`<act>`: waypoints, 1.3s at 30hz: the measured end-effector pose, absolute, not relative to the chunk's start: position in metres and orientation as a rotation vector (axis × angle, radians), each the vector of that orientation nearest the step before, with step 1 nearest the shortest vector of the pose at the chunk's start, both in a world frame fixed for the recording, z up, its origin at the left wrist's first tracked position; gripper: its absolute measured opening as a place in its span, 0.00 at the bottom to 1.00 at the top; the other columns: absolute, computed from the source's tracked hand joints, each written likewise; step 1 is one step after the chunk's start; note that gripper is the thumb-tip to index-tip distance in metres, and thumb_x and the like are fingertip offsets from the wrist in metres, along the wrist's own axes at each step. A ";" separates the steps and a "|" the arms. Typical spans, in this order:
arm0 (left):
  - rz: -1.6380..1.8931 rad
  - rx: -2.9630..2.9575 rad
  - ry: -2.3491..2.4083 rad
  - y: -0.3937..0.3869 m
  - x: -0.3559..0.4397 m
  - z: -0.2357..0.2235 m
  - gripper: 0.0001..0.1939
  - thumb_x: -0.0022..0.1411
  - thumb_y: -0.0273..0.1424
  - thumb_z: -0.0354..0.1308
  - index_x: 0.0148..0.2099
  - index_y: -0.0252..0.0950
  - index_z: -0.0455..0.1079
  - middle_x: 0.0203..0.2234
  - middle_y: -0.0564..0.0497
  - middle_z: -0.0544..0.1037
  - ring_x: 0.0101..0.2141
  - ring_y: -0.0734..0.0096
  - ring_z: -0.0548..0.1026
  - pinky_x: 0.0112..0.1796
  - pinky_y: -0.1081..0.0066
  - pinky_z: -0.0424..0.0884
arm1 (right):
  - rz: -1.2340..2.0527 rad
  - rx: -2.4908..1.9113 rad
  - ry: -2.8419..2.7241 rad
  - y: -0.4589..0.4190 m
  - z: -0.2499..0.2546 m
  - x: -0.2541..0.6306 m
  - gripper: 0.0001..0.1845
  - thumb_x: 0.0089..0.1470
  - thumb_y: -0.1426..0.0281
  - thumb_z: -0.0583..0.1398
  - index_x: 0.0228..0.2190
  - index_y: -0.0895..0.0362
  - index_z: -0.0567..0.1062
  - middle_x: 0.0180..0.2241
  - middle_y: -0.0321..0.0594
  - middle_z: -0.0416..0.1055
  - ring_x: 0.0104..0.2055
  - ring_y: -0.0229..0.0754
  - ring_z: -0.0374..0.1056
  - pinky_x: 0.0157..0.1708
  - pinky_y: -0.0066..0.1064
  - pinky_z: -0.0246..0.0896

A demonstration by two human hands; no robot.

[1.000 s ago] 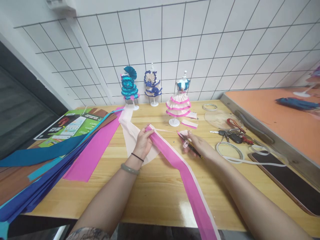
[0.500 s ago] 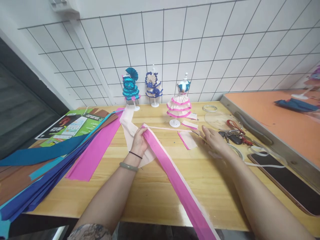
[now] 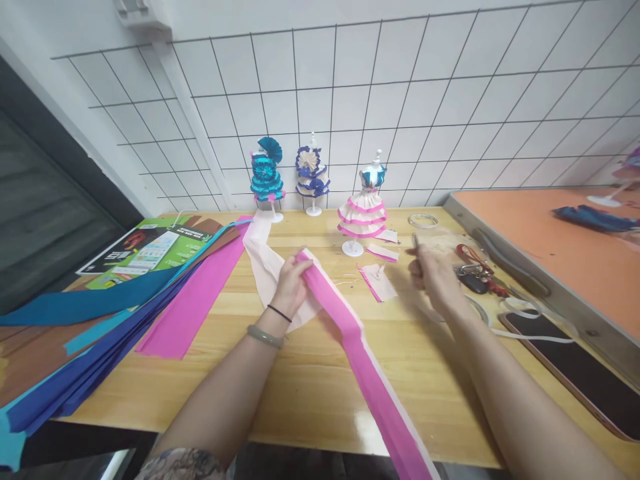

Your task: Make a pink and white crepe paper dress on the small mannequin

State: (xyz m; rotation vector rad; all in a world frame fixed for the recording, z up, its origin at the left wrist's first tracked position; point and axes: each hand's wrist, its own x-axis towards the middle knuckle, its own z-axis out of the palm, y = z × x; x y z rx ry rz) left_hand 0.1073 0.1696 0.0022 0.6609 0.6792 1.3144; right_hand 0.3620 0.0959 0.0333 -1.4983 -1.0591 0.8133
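Observation:
My left hand (image 3: 291, 283) is closed on the near end of a long pink crepe strip (image 3: 367, 373) with a pale edge, which runs off the table's front edge. A pale pink strip (image 3: 261, 257) lies under it. My right hand (image 3: 434, 272) is curled shut to the right, near a bunch of keys (image 3: 473, 270). A thin tip sticks up from the fist, and it looks like scissors. A small cut piece of pale and pink paper (image 3: 380, 283) lies between my hands. A doll stand in a white and pink ruffled dress (image 3: 362, 215) is just behind it.
Two more dressed stands, teal (image 3: 265, 177) and blue-cream (image 3: 311, 175), are by the tiled wall. Coloured crepe sheets (image 3: 90, 333), a magenta sheet (image 3: 193, 303) and a green packet (image 3: 145, 250) lie left. A tape ring (image 3: 423, 220), a phone (image 3: 575, 363) and an orange board (image 3: 545, 233) lie right.
My right hand has dropped the small cut piece on the table and moved right and back toward the keys. My left hand has kept its hold on the pink strip.

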 end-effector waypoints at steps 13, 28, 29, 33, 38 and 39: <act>1.081 0.837 0.586 0.144 0.122 0.013 0.30 0.43 0.25 0.66 0.50 0.36 0.62 0.27 0.53 0.74 0.31 0.65 0.77 0.34 0.69 0.69 | 1.732 -1.195 -1.103 0.065 0.030 0.277 0.25 0.54 0.48 0.50 0.22 0.57 0.61 0.15 0.27 0.52 0.13 0.27 0.45 0.13 0.21 0.37; 1.019 0.917 0.631 0.134 0.129 0.011 0.32 0.44 0.25 0.66 0.53 0.37 0.62 0.29 0.52 0.75 0.31 0.70 0.74 0.35 0.69 0.70 | 1.542 -1.325 -1.147 0.059 0.030 0.265 0.26 0.55 0.48 0.47 0.21 0.55 0.64 0.09 0.31 0.60 0.11 0.34 0.54 0.13 0.26 0.47; 1.021 0.917 0.633 0.134 0.130 0.011 0.32 0.44 0.25 0.66 0.53 0.37 0.62 0.28 0.52 0.75 0.31 0.70 0.74 0.35 0.69 0.70 | 1.518 -1.330 -1.170 0.058 0.031 0.264 0.26 0.56 0.48 0.47 0.21 0.55 0.64 0.09 0.31 0.60 0.11 0.34 0.54 0.14 0.26 0.47; 1.041 0.881 0.628 0.135 0.128 0.013 0.33 0.43 0.24 0.65 0.53 0.36 0.61 0.27 0.52 0.75 0.30 0.70 0.74 0.34 0.70 0.69 | 1.488 -1.334 -1.259 0.057 0.029 0.263 0.27 0.56 0.48 0.44 0.21 0.55 0.64 0.09 0.29 0.57 0.11 0.34 0.51 0.14 0.26 0.46; 1.082 0.748 0.582 0.145 0.119 0.015 0.35 0.46 0.24 0.63 0.57 0.37 0.56 0.30 0.48 0.77 0.33 0.68 0.76 0.38 0.67 0.69 | 1.298 -1.410 -1.344 0.062 0.025 0.266 0.25 0.55 0.49 0.49 0.24 0.57 0.69 0.21 0.35 0.68 0.25 0.38 0.62 0.26 0.29 0.57; 1.080 0.724 0.579 0.146 0.117 0.016 0.35 0.47 0.24 0.62 0.58 0.38 0.55 0.30 0.48 0.77 0.34 0.67 0.76 0.38 0.67 0.69 | 1.284 -1.401 -1.347 0.062 0.025 0.266 0.24 0.55 0.49 0.50 0.24 0.57 0.69 0.23 0.36 0.69 0.27 0.39 0.63 0.29 0.30 0.58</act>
